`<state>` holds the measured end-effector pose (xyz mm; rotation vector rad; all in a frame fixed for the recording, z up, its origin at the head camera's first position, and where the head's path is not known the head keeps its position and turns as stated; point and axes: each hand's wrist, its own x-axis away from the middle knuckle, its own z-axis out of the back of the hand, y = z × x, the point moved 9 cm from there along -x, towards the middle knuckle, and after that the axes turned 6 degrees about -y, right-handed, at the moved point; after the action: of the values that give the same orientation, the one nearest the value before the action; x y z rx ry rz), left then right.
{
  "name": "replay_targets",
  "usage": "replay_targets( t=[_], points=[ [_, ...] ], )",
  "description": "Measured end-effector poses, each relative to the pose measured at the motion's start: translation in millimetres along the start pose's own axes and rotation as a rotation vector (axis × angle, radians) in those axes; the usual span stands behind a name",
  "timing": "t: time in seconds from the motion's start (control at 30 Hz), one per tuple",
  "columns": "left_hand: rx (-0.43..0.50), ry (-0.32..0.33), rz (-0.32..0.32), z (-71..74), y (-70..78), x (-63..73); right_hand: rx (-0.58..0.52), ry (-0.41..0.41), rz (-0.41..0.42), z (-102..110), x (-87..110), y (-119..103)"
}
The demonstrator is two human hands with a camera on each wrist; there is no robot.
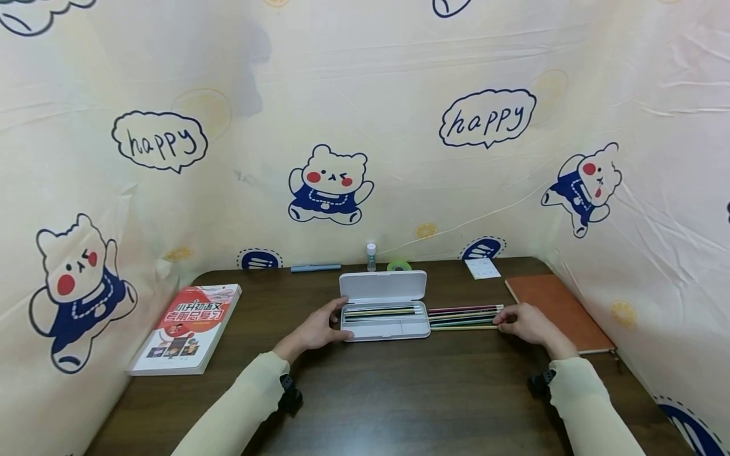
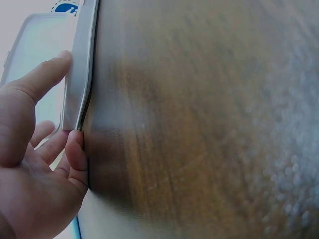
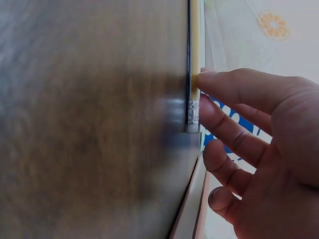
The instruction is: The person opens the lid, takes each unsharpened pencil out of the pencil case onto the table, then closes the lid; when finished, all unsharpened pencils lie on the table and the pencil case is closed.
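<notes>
From my end the table (image 1: 365, 392) fills the lower view, dark and broad under both hands. The brown notebook (image 1: 561, 310) lies just beyond and to the right of the right hand (image 1: 530, 324); the white-and-red book (image 1: 188, 332) lies well out to the left of the left hand (image 1: 315, 328). Between my hands sits the open pencil case (image 1: 373, 329), its lid (image 1: 382, 286) tipped back on the far side. My left hand grips the case's left end, thumb at the near corner and fingers round the end, I judge to steady it against a push from the right. My right hand pinches the outer ends of the loose pencils (image 1: 464, 318), thumb on the near side; they run leftward from it to the case's right side, probably bunched this way to handle as one row. More pencils (image 1: 382, 311) lie in the case's far compartment, right of the left hand.

The right wrist view shows a yellow pencil (image 3: 195, 50) and a dark one edge-on, hiding the others, so I can't fairly count what the fingers hold. Whether the inner tips touch the case is hard to tell. The left wrist view cuts off most of the case.
</notes>
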<state>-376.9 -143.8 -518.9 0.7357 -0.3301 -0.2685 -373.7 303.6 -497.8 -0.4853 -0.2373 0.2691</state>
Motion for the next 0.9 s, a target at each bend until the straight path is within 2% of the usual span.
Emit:
replay_targets(
  t=[0.3,0.47,0.67,0.9],
  points=[
    [-0.002,-0.007,0.005,2.2,2.8,0.6,-0.007,0.049,0.052,7.0,-4.6,-16.9],
    [0.010,-0.014,0.006,3.1,2.9,1.5,-0.037,0.039,0.074,3.9,-13.3,-31.8],
    [0.010,-0.018,-0.007,3.3,3.5,2.2,-0.061,0.028,0.106,-0.8,-25.2,-55.5],
    [0.020,-0.020,-0.003,1.3,2.8,2.7,-0.069,0.035,0.191,-8.7,-40.3,-91.9]
  ],
)
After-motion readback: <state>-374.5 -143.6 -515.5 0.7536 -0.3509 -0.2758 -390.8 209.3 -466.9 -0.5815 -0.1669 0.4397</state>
